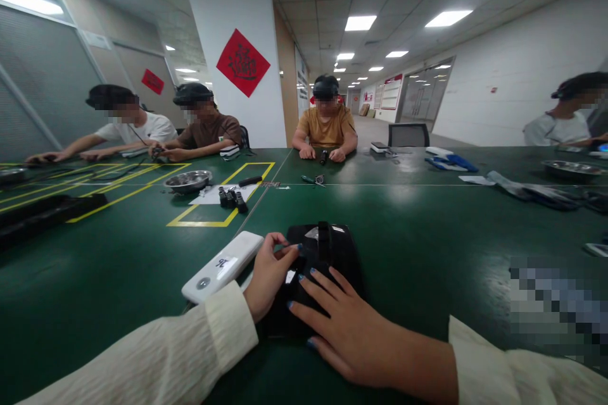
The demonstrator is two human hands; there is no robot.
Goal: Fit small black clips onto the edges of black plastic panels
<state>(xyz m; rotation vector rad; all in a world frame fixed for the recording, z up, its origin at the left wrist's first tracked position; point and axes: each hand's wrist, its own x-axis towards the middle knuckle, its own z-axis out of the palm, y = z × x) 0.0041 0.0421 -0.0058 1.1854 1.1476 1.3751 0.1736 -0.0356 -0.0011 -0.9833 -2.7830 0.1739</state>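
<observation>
Right hand (354,335) flat, open atop black case (333,252); left hand (267,276) tight on its left edge.

table (142,278) green, yellow tape outline (223,223) at 11 o'clock | metal bowl (188,181) at 11 o'clock, small black parts (231,197) just beside, at its 3 o'clock | white power bank (223,266) near, 10 o'clock | person in mustard shirt (325,126) seated at 12 o'clock | red diamond sign (242,62) on pillar, 11 o'clock | metal dish (572,168) at 2 o'clock

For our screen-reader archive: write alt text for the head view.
Two hands in cream sleeves rest on a black device on a green table: the right hand lies flat on it, the left hand curls at its left edge beside a white oblong gadget. Other people sit across the table.
</observation>
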